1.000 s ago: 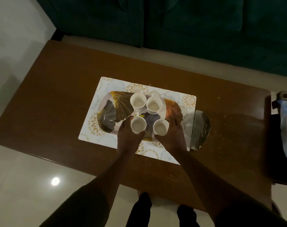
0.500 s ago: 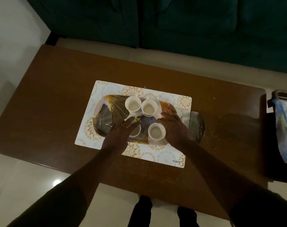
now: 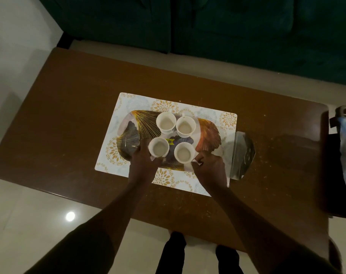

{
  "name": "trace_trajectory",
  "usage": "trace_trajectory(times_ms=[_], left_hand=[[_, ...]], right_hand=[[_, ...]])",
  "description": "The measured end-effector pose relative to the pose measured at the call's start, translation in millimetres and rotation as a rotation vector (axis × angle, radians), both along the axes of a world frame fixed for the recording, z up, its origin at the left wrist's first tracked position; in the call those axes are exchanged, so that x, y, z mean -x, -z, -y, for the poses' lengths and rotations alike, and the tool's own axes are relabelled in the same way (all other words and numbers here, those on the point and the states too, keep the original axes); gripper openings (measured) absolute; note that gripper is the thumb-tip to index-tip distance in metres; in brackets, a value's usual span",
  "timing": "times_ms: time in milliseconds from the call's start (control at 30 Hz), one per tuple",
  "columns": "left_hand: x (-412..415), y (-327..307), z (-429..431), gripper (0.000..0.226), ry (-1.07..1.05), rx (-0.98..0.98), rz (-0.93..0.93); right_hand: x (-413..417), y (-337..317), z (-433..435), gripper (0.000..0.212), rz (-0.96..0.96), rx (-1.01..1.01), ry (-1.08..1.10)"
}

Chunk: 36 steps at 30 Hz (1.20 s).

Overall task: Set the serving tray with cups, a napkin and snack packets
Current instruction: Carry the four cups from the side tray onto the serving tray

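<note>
Serving tray [image 3: 207, 135] bearing four cups, left hand [image 3: 143, 163] curled around near-left cup [image 3: 159, 147], right hand [image 3: 210, 168] pinching tray's near edge

A brown wooden table [image 3: 69, 119] stands on pale glossy floor [image 3: 20, 224] before a dark green sofa [image 3: 227, 26].

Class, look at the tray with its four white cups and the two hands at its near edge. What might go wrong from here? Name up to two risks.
1. The four cups stand close together on the tray; the left hand touches the near-left cup, so a nudge could tip it against the others.
2. The shiny packet lies off the tray beside the right hand; a sideways move might knock it.
</note>
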<state>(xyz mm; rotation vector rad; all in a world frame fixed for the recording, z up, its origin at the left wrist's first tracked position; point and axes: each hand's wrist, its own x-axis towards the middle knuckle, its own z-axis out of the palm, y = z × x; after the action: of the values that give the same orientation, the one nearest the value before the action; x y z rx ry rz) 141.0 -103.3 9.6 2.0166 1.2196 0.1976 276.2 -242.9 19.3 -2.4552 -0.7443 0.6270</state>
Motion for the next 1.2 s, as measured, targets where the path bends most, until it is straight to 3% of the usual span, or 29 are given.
trace_trajectory(times_ms=[233, 800, 1133, 1200], left_hand=[[-5, -1, -1, 0.057, -0.017, -0.018, 0.045], [-14, 10, -11, 0.055, -0.024, -0.046, 0.114], [-5, -6, -14, 0.098, 0.083, -0.131, -0.003], [-10, -13, -20, 0.105, 0.100, -0.133, -0.036]], right_hand=[[40, 8, -20, 0.026, -0.106, -0.043, 0.232], [45, 11, -39, 0.033, -0.089, -0.143, 0.320], [22, -5, -28, 0.066, 0.092, -0.288, 0.295], [4, -13, -26, 0.062, 0.167, -0.290, 0.287]])
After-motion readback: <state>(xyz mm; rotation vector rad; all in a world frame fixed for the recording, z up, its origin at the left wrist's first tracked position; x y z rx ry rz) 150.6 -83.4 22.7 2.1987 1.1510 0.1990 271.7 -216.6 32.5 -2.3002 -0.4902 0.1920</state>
